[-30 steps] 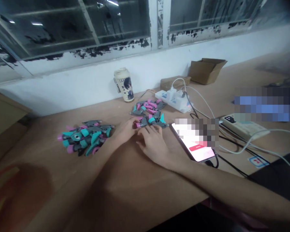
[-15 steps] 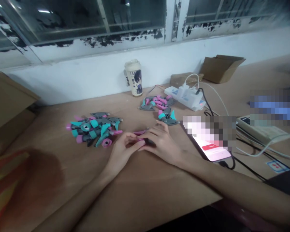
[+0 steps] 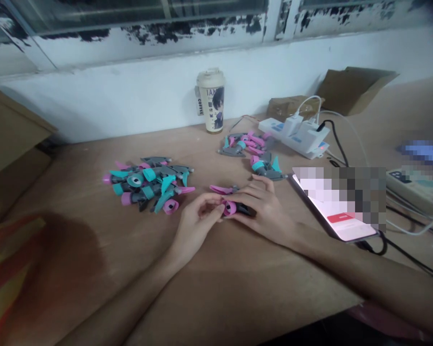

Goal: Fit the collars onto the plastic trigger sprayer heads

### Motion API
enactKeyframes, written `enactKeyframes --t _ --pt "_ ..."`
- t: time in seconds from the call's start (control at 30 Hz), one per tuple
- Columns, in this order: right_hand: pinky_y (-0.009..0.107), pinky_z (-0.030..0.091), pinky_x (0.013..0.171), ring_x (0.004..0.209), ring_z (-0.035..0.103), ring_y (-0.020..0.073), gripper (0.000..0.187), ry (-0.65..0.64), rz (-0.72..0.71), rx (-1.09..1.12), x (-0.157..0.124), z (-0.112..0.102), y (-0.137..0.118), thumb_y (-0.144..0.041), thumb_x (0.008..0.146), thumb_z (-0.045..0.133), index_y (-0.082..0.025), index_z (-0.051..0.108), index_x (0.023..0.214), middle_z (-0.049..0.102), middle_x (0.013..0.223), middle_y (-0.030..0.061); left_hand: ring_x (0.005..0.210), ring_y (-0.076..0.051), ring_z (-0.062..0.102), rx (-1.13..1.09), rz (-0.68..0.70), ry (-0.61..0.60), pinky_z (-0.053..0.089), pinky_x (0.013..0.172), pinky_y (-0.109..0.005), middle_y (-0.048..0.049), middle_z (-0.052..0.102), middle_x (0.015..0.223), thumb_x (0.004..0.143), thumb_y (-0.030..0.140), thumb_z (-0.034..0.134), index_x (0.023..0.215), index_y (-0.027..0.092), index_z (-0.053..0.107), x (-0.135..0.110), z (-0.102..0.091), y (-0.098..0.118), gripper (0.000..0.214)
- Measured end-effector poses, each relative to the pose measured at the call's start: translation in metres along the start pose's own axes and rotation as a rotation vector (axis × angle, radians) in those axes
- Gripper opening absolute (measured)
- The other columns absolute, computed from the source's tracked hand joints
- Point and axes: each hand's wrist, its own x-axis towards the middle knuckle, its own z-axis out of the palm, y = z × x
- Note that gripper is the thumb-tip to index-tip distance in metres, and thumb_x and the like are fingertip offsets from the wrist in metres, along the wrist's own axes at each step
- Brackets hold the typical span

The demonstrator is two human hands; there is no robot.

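The small part (image 3: 235, 209) is dark grey with a pink ring at one end. It sits low over the wooden table (image 3: 216, 283), between both hands. The left hand (image 3: 197, 226) pinches the pink end with its fingertips, and the right hand (image 3: 267, 211) curls closed over the grey body. One second ago both hands were at the far pile (image 3: 250, 151) – now they are nearer to the person. A bigger pile (image 3: 147, 185) lies on the left, and a cup (image 3: 211, 101) stands by the white wall (image 3: 130, 103).
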Motion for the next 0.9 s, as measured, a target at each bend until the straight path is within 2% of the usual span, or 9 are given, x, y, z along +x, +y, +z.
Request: enactKeyframes --t 0.13,0.3,0.57,0.77,0.9 --pt "0.043 0.011 0.107 0.097 0.059 0.0163 0.023 -0.003 0.025 0.030 -0.002 0.001 -0.003 -0.034 0.082 0.060 -0.027 0.062 0.104 0.070 0.096 -0.0016 0.086 -0.016 0.060 0.057 0.038 -0.095 0.050 0.078 -0.029 -0.0038 0.065 0.092 0.076 0.019 0.062 0.099 0.017 0.059 0.003 -0.005 0.000 0.022" --pt "0.045 0.006 0.107 0.097 0.058 0.0159 0.019 -0.011 0.001 0.065 -0.004 0.001 -0.003 -0.032 0.079 0.064 -0.030 0.064 0.099 0.070 0.092 -0.0045 0.085 -0.016 0.061 0.082 -0.012 -0.212 0.050 0.077 -0.029 -0.0035 0.065 0.095 0.074 0.023 0.066 0.101 0.018 0.060 0.007 -0.012 0.002 0.028" --pt "0.044 0.009 0.108 0.093 0.059 0.0151 0.011 -0.002 -0.014 0.086 -0.005 0.003 -0.001 -0.031 0.080 0.063 -0.028 0.066 0.090 0.070 0.088 -0.0039 0.085 -0.017 0.059 0.074 0.001 -0.227 0.049 0.076 -0.030 -0.0037 0.063 0.093 0.074 0.023 0.065 0.101 0.018 0.059 0.008 -0.010 0.003 0.028" --pt "0.043 0.012 0.107 0.090 0.058 0.0139 0.013 0.006 -0.036 0.055 -0.004 0.006 -0.003 -0.032 0.080 0.063 -0.029 0.066 0.092 0.068 0.084 -0.0043 0.081 -0.016 0.058 0.098 -0.025 -0.252 0.048 0.074 -0.029 -0.0025 0.061 0.089 0.071 0.020 0.066 0.090 0.017 0.059 0.011 -0.010 0.007 0.020" --pt "0.044 0.011 0.107 0.090 0.058 0.0141 0.011 -0.010 -0.004 0.037 -0.003 0.006 -0.004 -0.030 0.080 0.062 -0.029 0.067 0.090 0.069 0.085 -0.0046 0.083 -0.017 0.057 0.130 0.011 -0.221 0.047 0.076 -0.030 -0.0032 0.062 0.092 0.076 0.024 0.062 0.096 0.019 0.059 0.010 -0.008 0.006 0.021"
